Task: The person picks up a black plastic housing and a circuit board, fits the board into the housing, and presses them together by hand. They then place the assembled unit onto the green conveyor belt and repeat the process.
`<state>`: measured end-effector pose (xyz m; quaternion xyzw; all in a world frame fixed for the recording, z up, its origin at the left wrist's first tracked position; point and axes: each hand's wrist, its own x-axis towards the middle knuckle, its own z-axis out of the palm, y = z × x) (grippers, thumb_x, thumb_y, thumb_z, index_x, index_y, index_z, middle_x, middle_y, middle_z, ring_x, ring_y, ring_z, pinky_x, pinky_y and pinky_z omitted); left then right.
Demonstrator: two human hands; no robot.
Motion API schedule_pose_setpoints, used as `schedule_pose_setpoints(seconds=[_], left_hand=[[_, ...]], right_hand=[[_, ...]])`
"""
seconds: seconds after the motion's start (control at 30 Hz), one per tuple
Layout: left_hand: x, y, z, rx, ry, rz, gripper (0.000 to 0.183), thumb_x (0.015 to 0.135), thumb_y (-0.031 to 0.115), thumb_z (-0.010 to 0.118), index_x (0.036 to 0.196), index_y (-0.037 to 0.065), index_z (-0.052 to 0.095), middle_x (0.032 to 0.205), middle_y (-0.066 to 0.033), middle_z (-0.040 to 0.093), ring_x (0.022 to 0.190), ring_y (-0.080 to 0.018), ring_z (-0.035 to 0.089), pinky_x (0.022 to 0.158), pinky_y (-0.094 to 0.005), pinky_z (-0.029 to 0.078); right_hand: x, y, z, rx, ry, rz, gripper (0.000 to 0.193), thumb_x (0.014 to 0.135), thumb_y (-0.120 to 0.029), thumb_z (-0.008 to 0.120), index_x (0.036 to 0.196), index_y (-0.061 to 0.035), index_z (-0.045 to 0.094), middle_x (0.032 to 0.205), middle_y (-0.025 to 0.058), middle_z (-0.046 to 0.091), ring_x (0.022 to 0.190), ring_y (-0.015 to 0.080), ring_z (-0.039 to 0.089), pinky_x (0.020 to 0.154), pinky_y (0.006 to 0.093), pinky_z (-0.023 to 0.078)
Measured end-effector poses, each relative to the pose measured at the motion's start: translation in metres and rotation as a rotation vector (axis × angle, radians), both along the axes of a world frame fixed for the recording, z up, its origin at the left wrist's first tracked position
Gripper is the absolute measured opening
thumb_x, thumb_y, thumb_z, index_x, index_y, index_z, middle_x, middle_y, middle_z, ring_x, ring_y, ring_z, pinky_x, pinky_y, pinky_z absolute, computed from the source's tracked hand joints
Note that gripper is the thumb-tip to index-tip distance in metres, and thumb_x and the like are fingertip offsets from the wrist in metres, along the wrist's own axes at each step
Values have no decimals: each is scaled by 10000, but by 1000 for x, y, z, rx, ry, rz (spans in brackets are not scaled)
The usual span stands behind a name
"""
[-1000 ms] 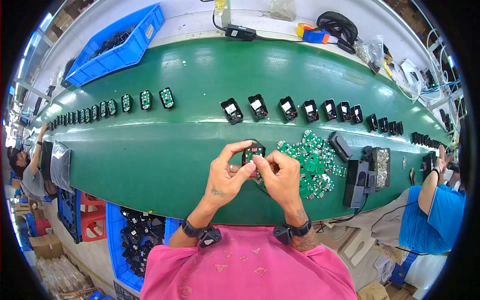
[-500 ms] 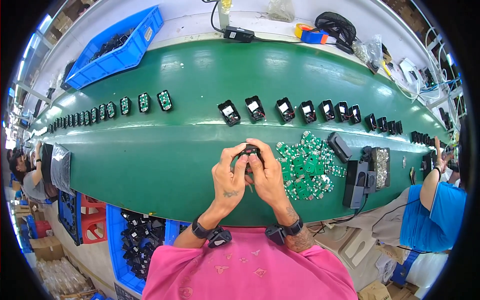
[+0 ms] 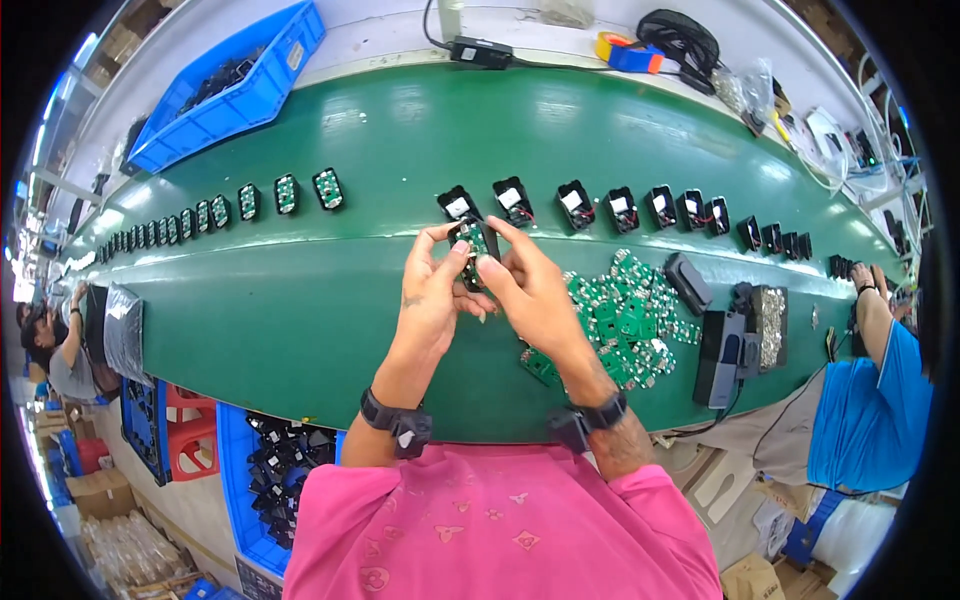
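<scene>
Both of my hands hold a small black plastic housing with a green circuit board (image 3: 471, 262) in its open face. My left hand (image 3: 430, 295) grips its left side, thumb on the board. From the right, my right hand (image 3: 537, 297) closes round the housing, its thumb pressed near the board's lower part. Just beyond my fingers stands an open black housing (image 3: 458, 205) with a white block inside. A loose pile of green circuit boards (image 3: 630, 318) lies beside my right forearm.
Board-fitted black housings (image 3: 327, 188) run in a row to the left; open housings (image 3: 576, 205) with white blocks and red wires run right. A blue crate (image 3: 235, 100) stands far left. Right of the pile are a black device (image 3: 719, 358) and a co-worker's blue sleeve (image 3: 870, 425).
My hands have moved forward and slightly left with the housing, tilting it so the green board's face shows more. Both thumbs have shifted on it.
</scene>
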<state>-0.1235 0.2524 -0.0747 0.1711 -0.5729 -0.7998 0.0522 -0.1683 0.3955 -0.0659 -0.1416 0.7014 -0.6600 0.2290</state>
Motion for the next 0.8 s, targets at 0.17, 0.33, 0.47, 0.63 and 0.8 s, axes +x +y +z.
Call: schedule_pose_setpoints(seconds=[0.17,0.33,0.47,0.63,0.8], left_hand=[[3,-12,3,702,-60,-71,191,1052,158,442,1226,81,455,1103,-240,674,560,-193,667,460,-249,558],[5,0,10,639,-101,15,226,1042,163,478,1243,61,457,1114,-226,667,519,-174,640,421,-234,518],[25,15,17,-99,196,218,241,1015,106,530,1241,39,479,1124,-213,666,504,-152,625,411,-228,483],[47,26,21,-479,523,151,249,945,-2,594,1192,30,586,1200,-211,667,573,-140,648,453,-233,488],[39,20,22,-913,838,-5,287,912,17,623,1198,27,610,1156,-252,671,872,-292,723,668,-319,591]], right_hand=[[21,30,3,-126,259,91,713,855,-56,706,1495,-4,394,863,32,599,748,80,559,688,246,469],[26,22,4,-71,289,52,763,831,-52,721,1509,-16,374,894,60,629,787,115,600,736,267,493],[29,23,13,12,463,79,782,821,-47,721,1515,-22,361,953,95,654,817,170,639,751,294,517],[30,30,17,21,493,65,713,774,-14,741,1431,-16,466,1168,160,669,1020,262,682,848,350,543],[28,42,18,38,642,56,540,726,-25,770,1244,-9,616,1220,177,678,1067,348,688,887,370,556]])
